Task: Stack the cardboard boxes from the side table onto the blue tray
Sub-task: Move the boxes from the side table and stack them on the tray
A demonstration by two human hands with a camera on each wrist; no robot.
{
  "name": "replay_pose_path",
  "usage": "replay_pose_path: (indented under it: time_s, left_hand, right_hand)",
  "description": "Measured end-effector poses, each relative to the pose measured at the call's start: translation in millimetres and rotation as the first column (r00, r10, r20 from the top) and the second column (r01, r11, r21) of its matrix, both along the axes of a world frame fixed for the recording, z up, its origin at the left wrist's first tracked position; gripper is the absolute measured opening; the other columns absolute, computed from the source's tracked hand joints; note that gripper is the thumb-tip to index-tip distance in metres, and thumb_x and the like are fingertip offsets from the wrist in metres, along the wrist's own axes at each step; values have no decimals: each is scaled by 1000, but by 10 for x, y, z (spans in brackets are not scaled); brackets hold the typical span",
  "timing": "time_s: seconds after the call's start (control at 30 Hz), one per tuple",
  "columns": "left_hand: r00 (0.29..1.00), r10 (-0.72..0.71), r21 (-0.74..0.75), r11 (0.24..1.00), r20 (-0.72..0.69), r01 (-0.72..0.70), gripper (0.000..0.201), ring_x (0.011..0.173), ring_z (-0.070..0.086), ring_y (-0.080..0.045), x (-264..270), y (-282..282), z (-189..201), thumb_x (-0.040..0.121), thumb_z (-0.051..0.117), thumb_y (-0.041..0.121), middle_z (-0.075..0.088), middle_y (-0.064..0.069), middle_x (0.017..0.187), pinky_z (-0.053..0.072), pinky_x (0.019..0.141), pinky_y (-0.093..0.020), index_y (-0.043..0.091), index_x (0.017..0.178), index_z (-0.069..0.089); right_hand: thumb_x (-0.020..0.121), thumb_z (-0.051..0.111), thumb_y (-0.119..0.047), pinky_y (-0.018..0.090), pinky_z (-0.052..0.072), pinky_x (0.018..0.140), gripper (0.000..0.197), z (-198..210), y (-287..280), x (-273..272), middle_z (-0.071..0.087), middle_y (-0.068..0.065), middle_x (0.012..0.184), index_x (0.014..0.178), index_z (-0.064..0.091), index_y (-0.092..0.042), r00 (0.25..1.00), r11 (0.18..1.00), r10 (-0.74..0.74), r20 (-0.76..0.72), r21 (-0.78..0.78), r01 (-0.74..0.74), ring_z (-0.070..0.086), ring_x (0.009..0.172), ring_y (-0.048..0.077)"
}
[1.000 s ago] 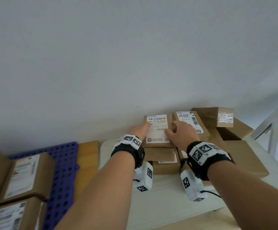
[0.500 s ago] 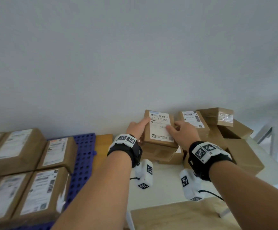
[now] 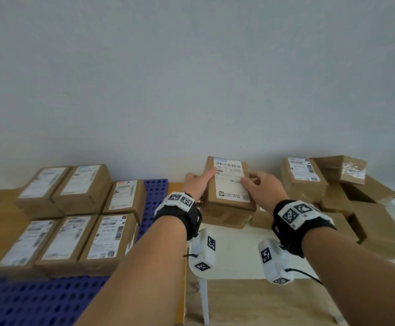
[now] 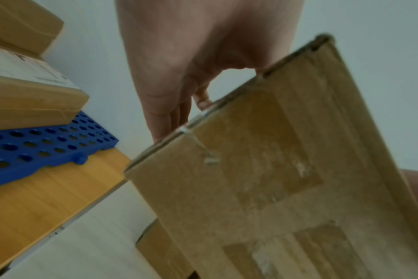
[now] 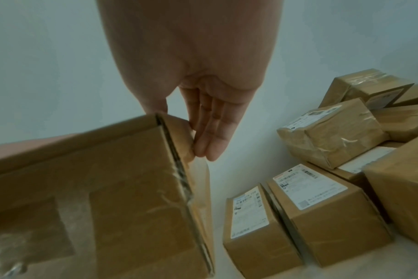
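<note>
Cardboard box, clamped between left hand and right hand fingers, is best kept level toward the blue tray.

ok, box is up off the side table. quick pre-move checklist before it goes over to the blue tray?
1. Both hands on the held box: ok. Left hand and right hand hold opposite sides.
2. Box clear of the pile: ok, wrist views show its underside in the air.
3. Box level: not ok, it tilts in the left wrist view.
4. Path left to the blue tray: ok, nothing stands between.
5. Free spot on the tray: ok, bare blue grid in front of the six stacked boxes.
6. Bottom tape holding: cannot tell, blurred.
</note>
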State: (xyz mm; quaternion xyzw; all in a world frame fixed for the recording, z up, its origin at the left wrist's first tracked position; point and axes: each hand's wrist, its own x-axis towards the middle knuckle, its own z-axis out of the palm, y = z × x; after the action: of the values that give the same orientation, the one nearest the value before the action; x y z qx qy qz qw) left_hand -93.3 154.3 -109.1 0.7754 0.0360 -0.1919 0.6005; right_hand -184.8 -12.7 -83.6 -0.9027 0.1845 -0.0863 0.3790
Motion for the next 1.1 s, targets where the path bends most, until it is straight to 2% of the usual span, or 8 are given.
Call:
replay_pose_path:
  time_s: [0.2, 0.37, 0.5, 0.67, 0.83, 0.93, 1.0, 1.1]
  left_hand:
    - [999, 40, -8, 999, 1, -40, 103, 101, 67, -27, 213, 409, 68, 43, 66, 86, 70, -4, 110, 51, 94, -48, 17, 118, 51]
    - [996, 86, -5, 996, -20, -86, 128, 101, 68, -30, 652, 867, -88, 25, 65, 93, 71, -8, 112, 52, 96, -48, 13, 124, 58]
    - [994, 106, -27, 994, -15, -107, 108, 92, 71, -29, 889, 1272, -25, 44, 63, 82, 75, -8, 99, 55, 91, -46, 11, 124, 59]
    - [994, 108, -49, 993, -31, -110, 104, 92, 72, -29, 1242, 1733, -49, 47, 64, 80, 75, -8, 100, 55, 92, -49, 11, 125, 57]
    - [997, 75, -58, 995, -15, -76, 95, 91, 72, -28, 1469, 2167, 17, 50, 62, 76, 74, -9, 100, 57, 90, -47, 11, 120, 60]
    - [997, -5, -7, 1000, 74, 5, 69, 91, 72, -26, 1540, 2375, 109, 72, 58, 65, 75, -12, 101, 56, 90, -40, 5, 106, 68]
    - [987, -26, 71, 997, 161, 15, 52, 89, 71, -28, 1599, 2476, 111, 77, 56, 58, 75, -13, 101, 55, 86, -39, 7, 89, 63]
    - [961, -26, 197, 980, 276, -30, 34, 89, 65, -23, 1685, 2614, 75, 86, 57, 48, 68, -2, 91, 51, 81, -34, 14, 90, 59]
  right_hand:
    - [94, 54, -45, 40, 57, 84, 41, 20, 349, 321, 70, -1, 101, 124, 60, -18, 1000, 998, 25, 3, 64, -25, 67, 91, 19]
    - [94, 54, -46, 41, 57, 83, 40, 11, 812, 654, 70, 0, 98, 122, 61, -17, 999, 994, 35, 3, 101, -35, 68, 88, 20]
    - [95, 48, -52, 33, 58, 73, 48, 24, 1241, 919, 66, -4, 98, 127, 55, -17, 995, 978, 92, -45, 191, -82, 65, 86, 14]
    - [96, 43, -55, 47, 58, 84, 47, -23, 1748, 1258, 65, 0, 107, 125, 51, -20, 988, 898, 101, -114, 439, -41, 63, 100, 22]
    - [97, 47, -47, 39, 57, 77, 33, -88, 2198, 1499, 68, 3, 99, 113, 56, -19, 990, 798, 85, -110, 603, -2, 64, 82, 20]
    - [97, 50, -44, 42, 57, 79, 29, -156, 2369, 1623, 69, 4, 96, 104, 60, -19, 994, 769, 44, -105, 639, 34, 63, 78, 22]
    - [95, 52, -46, 41, 59, 76, 34, -204, 2455, 1690, 70, 3, 97, 113, 60, -18, 994, 765, 14, -106, 642, 58, 65, 80, 22]
    - [93, 54, -48, 34, 56, 68, 41, -309, 2544, 1790, 71, 4, 103, 121, 57, -18, 993, 770, -8, -118, 633, 82, 67, 84, 21]
